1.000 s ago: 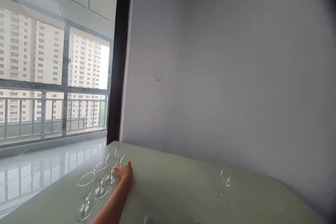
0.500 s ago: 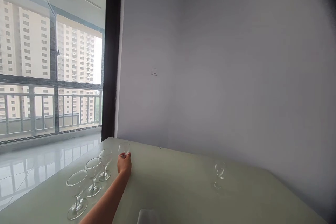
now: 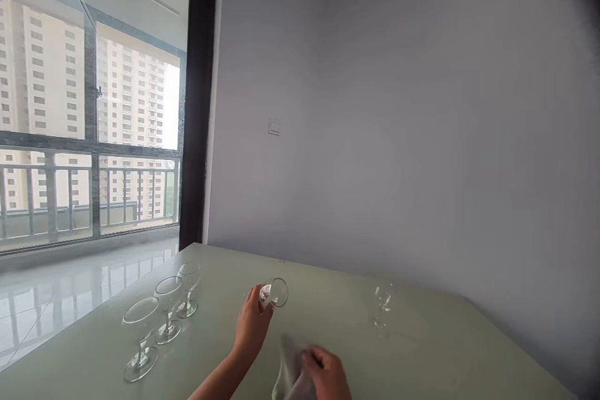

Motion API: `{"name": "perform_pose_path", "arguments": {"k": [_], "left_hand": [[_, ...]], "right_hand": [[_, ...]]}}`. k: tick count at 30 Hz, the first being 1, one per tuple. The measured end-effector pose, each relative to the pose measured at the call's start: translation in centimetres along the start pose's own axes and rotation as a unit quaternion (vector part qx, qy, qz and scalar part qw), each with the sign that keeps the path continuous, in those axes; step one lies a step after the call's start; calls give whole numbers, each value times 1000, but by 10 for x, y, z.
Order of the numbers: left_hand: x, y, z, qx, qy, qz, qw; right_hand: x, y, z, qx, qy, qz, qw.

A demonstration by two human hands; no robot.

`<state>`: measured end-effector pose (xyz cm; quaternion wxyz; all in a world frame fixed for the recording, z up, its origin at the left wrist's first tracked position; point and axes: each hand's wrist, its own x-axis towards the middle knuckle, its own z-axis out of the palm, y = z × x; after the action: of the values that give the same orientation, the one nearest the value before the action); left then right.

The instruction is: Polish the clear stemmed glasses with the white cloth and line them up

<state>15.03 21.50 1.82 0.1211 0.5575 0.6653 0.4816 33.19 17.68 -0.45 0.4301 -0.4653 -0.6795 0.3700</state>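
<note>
"Where was the glass (image 3: pixel 280 292)?"
"Tilted over the bench (image 3: pixel 422 350), pinched by the fingers of the left hand (image 3: pixel 253 322)."
"And the right hand (image 3: pixel 328 372)?"
"Its blurred fingers pinched a grey cloth (image 3: pixel 294 362)."
"What suited such handling?"
"A light, steady hold, I judged, well apart from the three standing glasses (image 3: pixel 167 315)."

A clear glass (image 3: pixel 275 292) tilts in the left hand (image 3: pixel 253 320), its round mouth facing right and toward the viewer, while a grey cloth (image 3: pixel 294 361), bunched and blurred, hangs nearer in the right hand (image 3: pixel 328 372).
</note>
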Motion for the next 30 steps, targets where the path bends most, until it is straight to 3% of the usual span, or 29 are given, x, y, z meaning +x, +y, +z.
{"name": "perform_pose_path", "arguments": {"k": [2,4,6,9,12,14,17,21,24,27,30], "left_hand": [[-10,1,3,10,-13,11,1000],[-19,2,8,19,-24,22,999],[-28,4,15,28,-34,39,998],[-38,8,20,42,-48,74,995],[-43,11,18,60,-50,104,992],[-44,11,15,70,-47,119,989],[-47,10,11,98,-38,152,983],[-54,13,9,140,-48,235,961],[-57,15,8,167,-57,277,945],[-55,15,5,236,-19,346,908],[-48,15,1,282,4,460,842]], "right_hand": [[10,-1,-24,99,99,53,989],[11,-9,-40,184,157,58,969],[7,-19,-42,194,151,6,969],[-2,-26,-26,141,106,-87,981],[-8,-18,-9,50,68,-157,984],[-9,-9,-5,4,59,-162,985],[-9,2,-5,-35,14,-134,990],[-10,3,-3,-72,-100,-108,986],[-11,-2,-1,-46,-108,-98,988],[-11,-6,-3,69,-61,-9,996],[-9,-10,-11,274,-57,129,951]]}}
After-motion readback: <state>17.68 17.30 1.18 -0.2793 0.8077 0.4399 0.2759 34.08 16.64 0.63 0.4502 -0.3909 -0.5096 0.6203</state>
